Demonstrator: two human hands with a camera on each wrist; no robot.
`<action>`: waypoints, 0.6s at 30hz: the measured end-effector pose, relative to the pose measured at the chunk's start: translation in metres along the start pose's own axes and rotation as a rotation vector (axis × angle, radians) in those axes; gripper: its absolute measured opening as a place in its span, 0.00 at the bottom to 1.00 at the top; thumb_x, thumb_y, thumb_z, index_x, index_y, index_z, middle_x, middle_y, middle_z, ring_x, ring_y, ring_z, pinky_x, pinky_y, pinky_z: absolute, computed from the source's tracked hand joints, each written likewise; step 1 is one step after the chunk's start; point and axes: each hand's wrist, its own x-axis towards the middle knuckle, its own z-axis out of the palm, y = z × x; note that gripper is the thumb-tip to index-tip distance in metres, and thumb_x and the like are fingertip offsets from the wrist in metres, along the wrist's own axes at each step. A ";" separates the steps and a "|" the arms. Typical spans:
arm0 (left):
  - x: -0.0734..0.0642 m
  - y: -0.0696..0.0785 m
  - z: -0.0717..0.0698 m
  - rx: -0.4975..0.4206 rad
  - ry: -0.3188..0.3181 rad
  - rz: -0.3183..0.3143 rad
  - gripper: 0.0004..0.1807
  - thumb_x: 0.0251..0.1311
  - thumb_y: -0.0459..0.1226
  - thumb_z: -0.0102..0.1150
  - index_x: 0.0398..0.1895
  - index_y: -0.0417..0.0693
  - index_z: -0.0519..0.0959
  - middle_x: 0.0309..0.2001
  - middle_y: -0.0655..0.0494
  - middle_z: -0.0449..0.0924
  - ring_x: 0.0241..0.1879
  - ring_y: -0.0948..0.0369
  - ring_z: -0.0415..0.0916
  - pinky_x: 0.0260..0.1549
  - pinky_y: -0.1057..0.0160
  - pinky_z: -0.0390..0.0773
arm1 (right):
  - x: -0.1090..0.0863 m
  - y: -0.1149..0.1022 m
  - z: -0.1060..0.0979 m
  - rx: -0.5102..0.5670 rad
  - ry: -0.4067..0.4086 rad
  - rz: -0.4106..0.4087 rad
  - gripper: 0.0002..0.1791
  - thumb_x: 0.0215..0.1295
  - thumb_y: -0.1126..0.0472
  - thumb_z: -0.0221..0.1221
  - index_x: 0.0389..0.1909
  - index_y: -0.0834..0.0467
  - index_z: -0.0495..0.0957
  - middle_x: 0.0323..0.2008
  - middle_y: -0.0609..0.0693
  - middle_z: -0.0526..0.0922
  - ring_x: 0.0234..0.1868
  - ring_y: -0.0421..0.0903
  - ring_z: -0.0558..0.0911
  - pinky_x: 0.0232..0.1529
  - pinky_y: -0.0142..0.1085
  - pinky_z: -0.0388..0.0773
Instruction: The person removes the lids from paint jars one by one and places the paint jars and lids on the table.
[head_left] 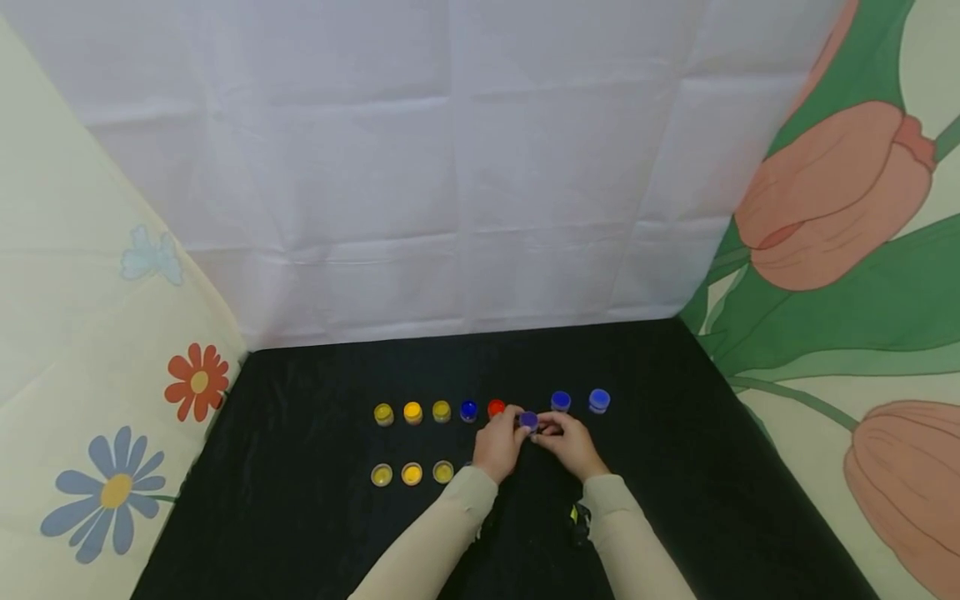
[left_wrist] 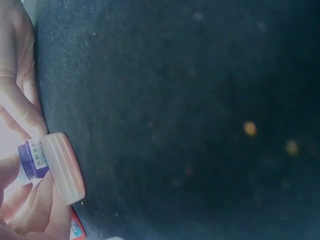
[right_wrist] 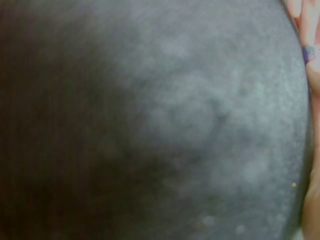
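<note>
From the head view, I see the left hand (head_left: 497, 446) and right hand (head_left: 573, 448) both pinching a purple jar (head_left: 528, 420) between them, nearer the table's (head_left: 315, 533) far edge than its near one. A red jar (head_left: 496, 407) sits just beside the left hand; three yellow jars (head_left: 412, 413) stand toward the left edge, two blue jars (head_left: 598, 401) toward the right.

In the left wrist view, fingers clasp the labelled jar, with a pale disc (left_wrist: 64, 169) at one end (lid or base, I cannot tell).

The right wrist view catches only part of the grip.
</note>
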 end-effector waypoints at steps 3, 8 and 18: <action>-0.001 0.001 0.000 -0.012 0.021 -0.002 0.13 0.72 0.42 0.59 0.54 0.48 0.77 0.41 0.52 0.83 0.37 0.57 0.81 0.41 0.53 0.81 | -0.001 0.000 0.000 0.000 0.002 0.002 0.15 0.57 0.71 0.71 0.46 0.66 0.84 0.38 0.54 0.85 0.38 0.46 0.82 0.42 0.35 0.79; -0.002 0.004 0.000 -0.020 0.047 -0.016 0.13 0.71 0.43 0.60 0.52 0.48 0.76 0.38 0.53 0.83 0.34 0.58 0.80 0.37 0.54 0.81 | -0.001 0.000 0.001 -0.004 0.003 0.006 0.15 0.57 0.71 0.71 0.46 0.66 0.84 0.38 0.54 0.85 0.38 0.46 0.82 0.42 0.36 0.80; -0.003 0.005 -0.006 -0.095 0.010 -0.025 0.14 0.71 0.42 0.61 0.54 0.45 0.75 0.43 0.51 0.83 0.37 0.57 0.80 0.41 0.54 0.82 | 0.000 0.001 0.001 -0.006 0.006 -0.005 0.15 0.57 0.70 0.72 0.46 0.66 0.84 0.39 0.54 0.85 0.39 0.47 0.82 0.43 0.36 0.80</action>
